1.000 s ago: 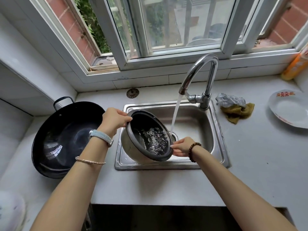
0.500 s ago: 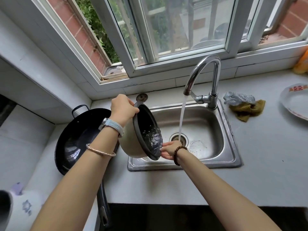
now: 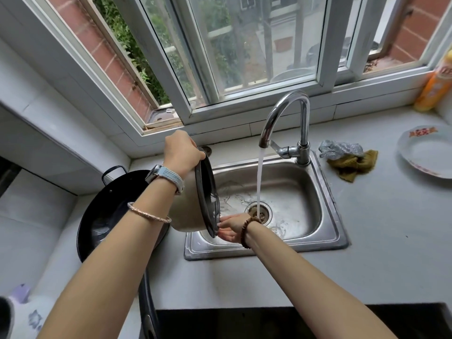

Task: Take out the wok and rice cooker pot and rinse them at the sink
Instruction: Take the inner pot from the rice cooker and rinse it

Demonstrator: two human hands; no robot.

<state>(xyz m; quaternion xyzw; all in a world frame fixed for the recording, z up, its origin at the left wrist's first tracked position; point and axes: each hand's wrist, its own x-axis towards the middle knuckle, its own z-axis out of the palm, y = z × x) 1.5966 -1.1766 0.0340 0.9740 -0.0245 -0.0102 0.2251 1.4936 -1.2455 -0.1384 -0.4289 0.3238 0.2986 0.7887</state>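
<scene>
Head view is showing the left hand (image 3: pixel 182 149) gripping the upper rim of the rice cooker pot (image 3: pixel 193 204), while the right hand (image 3: pixel 231 227), fingers curled, is steadying its lower rim. Both are tipping it on edge over the sink (image 3: pixel 325 216) beside the tap's (image 3: pixel 286 118) stream. Draining well likely means keeping the mouth angled toward the drain. Dark inside, pale outside. Left on the bench (image 3: pixel 391 228) is sitting the black wok (image 3: pixel 117 206).

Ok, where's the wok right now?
In the head view the wok sits on the counter, left of the sink, partly hidden behind the left hand and the tipped rice cooker pot.
</scene>
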